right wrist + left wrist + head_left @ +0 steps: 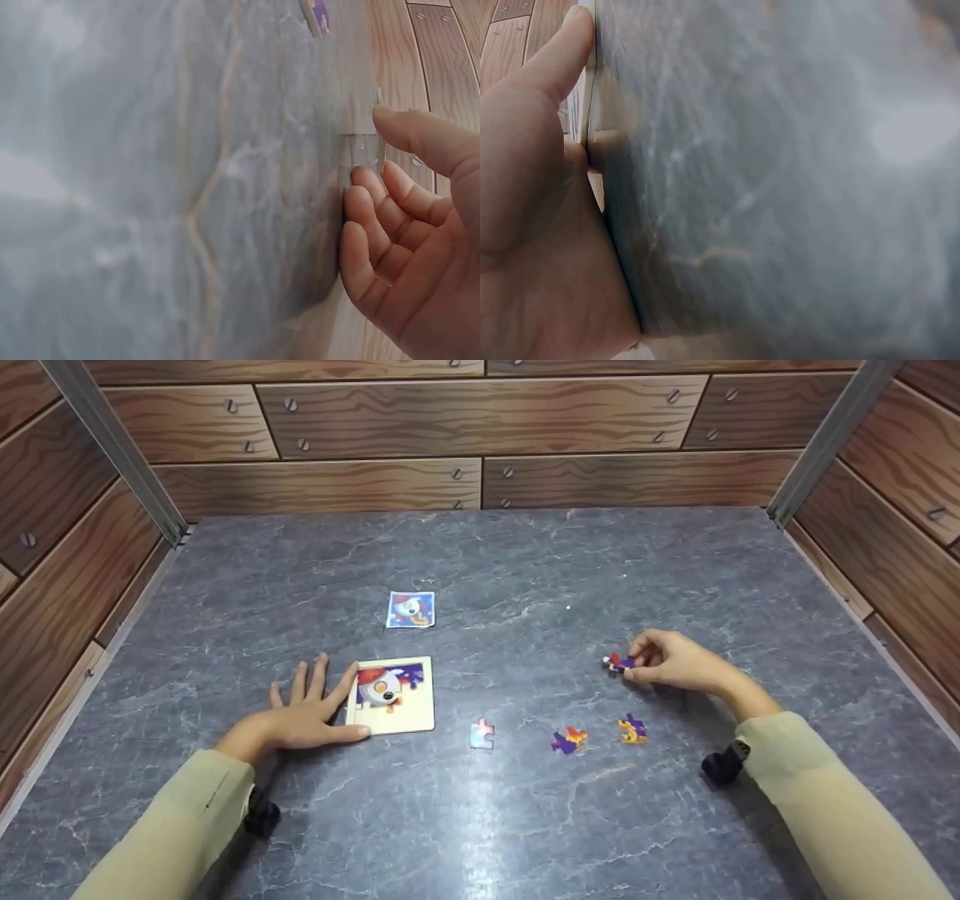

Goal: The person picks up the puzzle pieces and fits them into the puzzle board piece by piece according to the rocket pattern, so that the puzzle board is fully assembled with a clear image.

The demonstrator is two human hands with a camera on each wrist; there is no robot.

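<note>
Left hand spread, its forefinger and thumb touching the tray, which lies part-filled on the tabletop. Right hand pinches a piece; clearance beneath it is hard to judge. Three loose pieces lie right of the tray; a card lies beyond it.

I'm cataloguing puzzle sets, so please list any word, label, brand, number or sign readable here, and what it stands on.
None: no readable text in any view.
Puzzle tray: artwork and a plain area, no lettering visible.
Picture card: cartoon artwork; any fine print would be too small to read.
Piece in the right hand, held piece included: no lettering visible.
Black wrist device: no marking legible.
</note>
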